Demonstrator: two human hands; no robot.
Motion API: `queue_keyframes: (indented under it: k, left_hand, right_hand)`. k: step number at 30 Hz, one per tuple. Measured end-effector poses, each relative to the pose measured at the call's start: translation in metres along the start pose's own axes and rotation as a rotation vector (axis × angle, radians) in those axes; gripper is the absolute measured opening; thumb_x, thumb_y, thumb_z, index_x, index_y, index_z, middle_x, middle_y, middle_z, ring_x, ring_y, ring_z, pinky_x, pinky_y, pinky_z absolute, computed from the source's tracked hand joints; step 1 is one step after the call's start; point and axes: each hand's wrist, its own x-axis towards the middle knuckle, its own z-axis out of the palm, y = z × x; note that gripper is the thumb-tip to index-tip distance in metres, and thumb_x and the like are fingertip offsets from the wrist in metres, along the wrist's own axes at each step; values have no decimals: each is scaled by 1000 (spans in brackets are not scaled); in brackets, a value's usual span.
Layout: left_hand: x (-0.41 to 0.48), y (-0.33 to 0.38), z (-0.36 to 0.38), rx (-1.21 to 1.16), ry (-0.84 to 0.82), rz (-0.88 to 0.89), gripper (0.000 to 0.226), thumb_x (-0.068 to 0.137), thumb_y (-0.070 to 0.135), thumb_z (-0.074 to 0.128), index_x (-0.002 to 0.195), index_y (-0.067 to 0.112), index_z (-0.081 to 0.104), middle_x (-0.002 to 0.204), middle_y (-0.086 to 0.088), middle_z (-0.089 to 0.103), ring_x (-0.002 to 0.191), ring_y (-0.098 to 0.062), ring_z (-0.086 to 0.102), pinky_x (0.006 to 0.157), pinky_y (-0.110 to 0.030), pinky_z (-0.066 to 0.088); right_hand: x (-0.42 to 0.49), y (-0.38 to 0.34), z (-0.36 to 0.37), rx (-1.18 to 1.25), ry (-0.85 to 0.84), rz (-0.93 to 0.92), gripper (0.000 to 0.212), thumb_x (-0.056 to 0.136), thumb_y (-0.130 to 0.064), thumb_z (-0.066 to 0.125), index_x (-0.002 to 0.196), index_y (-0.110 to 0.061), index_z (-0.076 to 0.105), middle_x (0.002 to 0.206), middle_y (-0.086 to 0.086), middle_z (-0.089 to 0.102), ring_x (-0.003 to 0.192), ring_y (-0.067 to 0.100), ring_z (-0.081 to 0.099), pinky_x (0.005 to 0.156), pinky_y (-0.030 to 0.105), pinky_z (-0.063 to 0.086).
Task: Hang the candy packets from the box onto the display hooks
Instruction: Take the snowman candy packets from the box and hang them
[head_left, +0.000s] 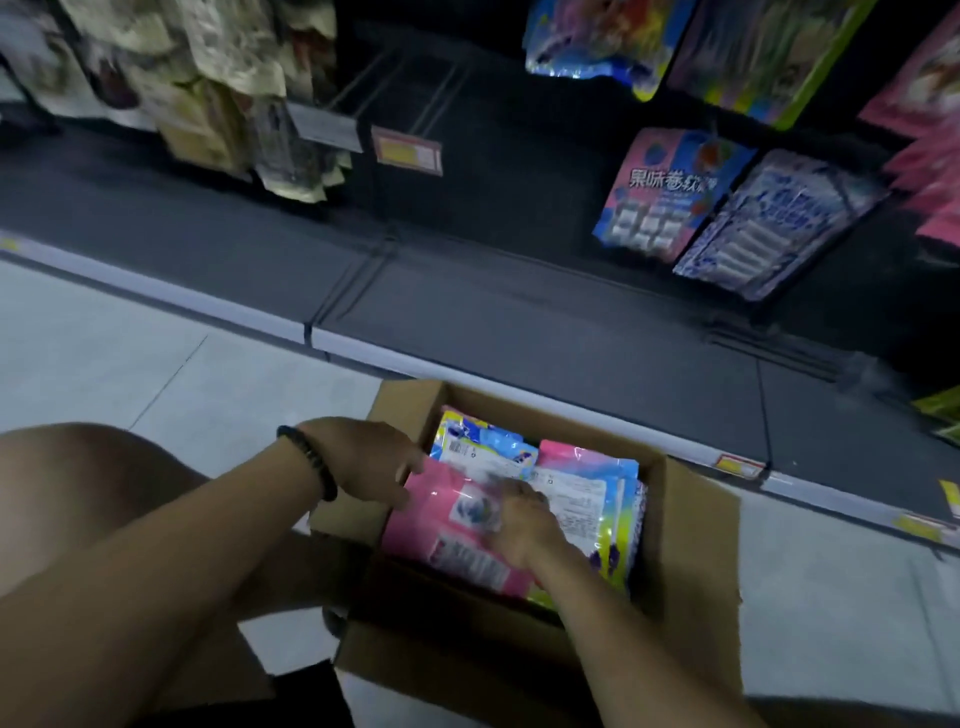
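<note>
We face the dark display rack (519, 312), which fills the far half of the scene. Hanging packets (670, 192) sit at its far right, and bare display hooks (415, 98) jut out above a price tag (408, 150), far and a little left of our work. The pale floor (156, 364) runs along its foot.

On that floor, near and centre, stands the open cardboard box (691, 525). The candy packets (571, 499) lie flat in it, stacked and overlapping. They are glossy film bags in pink, blue and yellow-green, with their printed white label panels facing up.

The pink packet (441, 519) lies on top at the left of the box, directly under both hands. Its long axis seems to run near to far with a slight lean, though its far end is covered, so we cannot be sure.

Our left hand (363, 462) is nearer its free left edge, and the fingers touch that edge. We cannot tell whether they curl under it. Our right hand (524, 519) rests on top of the packets, and its fingertips are too blurred to show whether it is pinching or only pressing.

As we judge it, the lift must go up and far-left toward the bare hooks.

A dark bead bracelet (311, 462) circles the left wrist.
</note>
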Motion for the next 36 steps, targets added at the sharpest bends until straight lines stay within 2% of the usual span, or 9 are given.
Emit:
queue_keyframes:
  k: [3,5,9,14,19,23,27,32,36]
  left_hand:
    - [9,-6,5,6,24,13,61,103,52,58,156,25,47,147,-1,60,130,-24,57,98,-31,44]
    - [15,-11,8,-37,43,21,64,102,54,59,157,25,46,148,-2,59,132,-24,56,99,-32,44]
    - [18,-15,10,-46,50,36,56,101,56,58,147,24,56,139,-3,64,122,-24,60,93,-33,47]
    - [18,-10,7,26,5,6,54,102,55,56,144,22,59,139,-3,64,123,-26,60,99,-36,49]
    - [10,12,-8,-56,24,81,46,106,53,51,124,15,71,123,-10,70,102,-24,64,85,-35,48]
    - [14,35,-13,-490,242,169,57,99,63,59,143,26,54,134,-1,67,111,-19,71,98,-41,58]
    - [8,68,-23,-1169,312,295,55,93,61,68,138,33,51,124,6,73,103,-17,78,92,-40,64]
    - [6,75,-29,-1284,591,262,52,90,63,72,126,26,69,110,0,80,107,-28,77,95,-55,61]
    - [0,76,-46,-1471,572,391,28,110,23,56,134,12,66,127,-13,76,115,-39,74,95,-64,58]
  right_hand:
    - [12,5,18,15,-37,18,95,90,-54,77,165,-27,24,170,11,30,159,35,23,128,47,26]
    - [15,3,25,58,-10,43,92,89,-53,78,163,-31,28,166,9,36,155,36,31,126,51,28]
    - [10,2,33,12,61,71,71,92,-37,72,156,-39,40,151,7,52,137,31,52,117,50,39]
    - [-4,15,6,12,-178,-34,48,97,-33,70,144,-35,62,134,3,68,112,21,68,89,27,52]
    - [-23,11,-92,155,-29,-159,19,96,-34,74,113,-27,72,107,-5,76,91,17,71,77,31,55]
    - [-58,4,-152,291,176,-252,23,95,-40,74,114,-28,74,107,-12,79,95,6,74,86,34,59]
    - [-92,-7,-159,299,373,-316,24,91,-51,75,102,-32,64,95,-11,74,84,2,69,72,27,55]
    - [-104,-17,-162,147,277,-480,65,85,-73,65,139,-38,55,127,-22,45,119,-1,51,102,24,47]
    - [-100,0,-197,223,473,-405,76,88,-57,73,154,-48,38,131,-21,31,130,8,47,111,31,45]
